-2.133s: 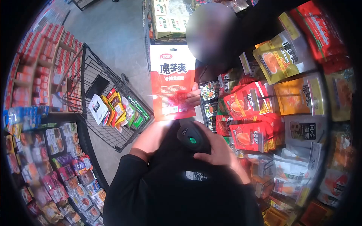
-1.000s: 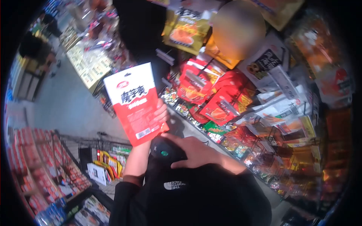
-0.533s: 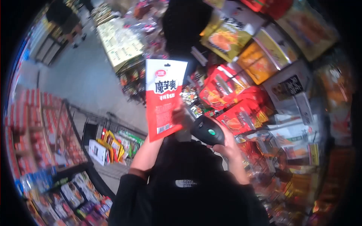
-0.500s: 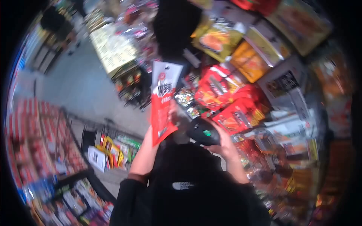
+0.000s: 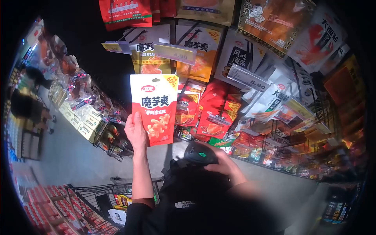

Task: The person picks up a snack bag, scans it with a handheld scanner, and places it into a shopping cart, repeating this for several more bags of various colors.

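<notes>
A red and white snack bag (image 5: 159, 113) is upright in my left hand (image 5: 137, 131), its printed front facing me. My thumb presses on the bag's left edge, and the other fingers are hidden behind it. In my right hand (image 5: 224, 164) is a black handheld device (image 5: 199, 154) with a green light on top, close to my chest. The right fingers wrap round its side and are partly out of sight. Just beyond the held bag hang a yellow snack bag (image 5: 150, 67) and an orange snack bag (image 5: 201, 74).
Hanging snack bags fill the rack ahead and to the right, with price tags (image 5: 175, 53) sticking out on hooks. At lower left stands a black wire cart (image 5: 84, 196) with packages inside. White boxes (image 5: 82, 119) are stacked on the left; red packages (image 5: 43, 207) line the lower left.
My view has swung round towards the rack. The snack bag, tilted before, now stands upright to the left with its front showing. The black device stays in my right hand.
</notes>
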`<action>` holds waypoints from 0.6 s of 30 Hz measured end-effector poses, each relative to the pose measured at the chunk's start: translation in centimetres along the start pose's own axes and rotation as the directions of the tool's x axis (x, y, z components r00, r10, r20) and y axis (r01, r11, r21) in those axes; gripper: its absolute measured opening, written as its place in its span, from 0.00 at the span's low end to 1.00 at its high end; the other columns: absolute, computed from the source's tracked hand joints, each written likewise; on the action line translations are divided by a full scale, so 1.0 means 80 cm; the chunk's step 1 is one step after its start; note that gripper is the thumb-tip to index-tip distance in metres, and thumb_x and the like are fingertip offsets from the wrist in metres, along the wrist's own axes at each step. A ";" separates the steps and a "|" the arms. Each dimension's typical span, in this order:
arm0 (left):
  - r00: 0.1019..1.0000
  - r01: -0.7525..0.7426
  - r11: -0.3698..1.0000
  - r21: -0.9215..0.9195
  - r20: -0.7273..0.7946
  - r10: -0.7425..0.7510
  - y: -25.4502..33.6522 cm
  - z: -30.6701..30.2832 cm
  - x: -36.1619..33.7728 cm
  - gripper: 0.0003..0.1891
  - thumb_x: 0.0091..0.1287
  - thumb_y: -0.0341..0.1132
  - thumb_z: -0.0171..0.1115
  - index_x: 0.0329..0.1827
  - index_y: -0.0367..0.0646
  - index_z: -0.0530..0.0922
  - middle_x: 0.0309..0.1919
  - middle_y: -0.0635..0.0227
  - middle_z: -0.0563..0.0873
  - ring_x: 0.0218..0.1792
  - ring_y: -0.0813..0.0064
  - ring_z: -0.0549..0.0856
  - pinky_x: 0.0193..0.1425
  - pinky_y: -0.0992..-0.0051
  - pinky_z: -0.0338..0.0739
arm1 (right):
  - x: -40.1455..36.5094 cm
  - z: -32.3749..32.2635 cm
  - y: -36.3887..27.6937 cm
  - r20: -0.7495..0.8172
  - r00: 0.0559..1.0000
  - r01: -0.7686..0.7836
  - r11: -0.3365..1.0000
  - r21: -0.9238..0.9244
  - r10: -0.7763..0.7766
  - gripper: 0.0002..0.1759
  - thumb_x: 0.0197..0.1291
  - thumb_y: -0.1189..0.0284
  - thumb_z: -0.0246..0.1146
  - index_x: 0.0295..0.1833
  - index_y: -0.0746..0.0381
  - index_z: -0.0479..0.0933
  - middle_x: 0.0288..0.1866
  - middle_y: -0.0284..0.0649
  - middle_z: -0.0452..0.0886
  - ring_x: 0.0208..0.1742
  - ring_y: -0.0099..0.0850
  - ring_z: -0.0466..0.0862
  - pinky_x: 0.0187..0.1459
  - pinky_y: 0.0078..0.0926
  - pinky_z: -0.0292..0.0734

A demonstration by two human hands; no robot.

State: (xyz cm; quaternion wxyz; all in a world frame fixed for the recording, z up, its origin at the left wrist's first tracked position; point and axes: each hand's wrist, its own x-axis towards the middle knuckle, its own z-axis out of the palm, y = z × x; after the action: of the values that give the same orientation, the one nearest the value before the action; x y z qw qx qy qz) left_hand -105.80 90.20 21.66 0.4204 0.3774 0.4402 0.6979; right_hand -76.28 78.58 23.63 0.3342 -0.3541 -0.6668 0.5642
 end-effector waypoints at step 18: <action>0.932 0.305 0.895 -0.327 -0.090 -0.351 0.075 -0.175 -0.153 0.21 0.67 0.24 0.63 0.62 0.31 0.73 0.54 0.56 0.85 0.53 0.68 0.87 0.59 0.68 0.83 | 0.061 0.066 0.020 0.268 0.946 -0.271 0.898 0.347 0.182 0.59 0.43 0.45 0.73 0.73 0.74 0.62 0.45 0.42 0.82 0.31 0.24 0.80 0.34 0.21 0.74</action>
State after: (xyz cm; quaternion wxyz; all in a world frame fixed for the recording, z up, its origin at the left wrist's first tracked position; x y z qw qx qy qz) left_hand -115.41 73.24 20.75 0.5522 0.1753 0.4132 0.7025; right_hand -83.18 80.17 21.57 0.2487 -0.2912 -0.5330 0.7545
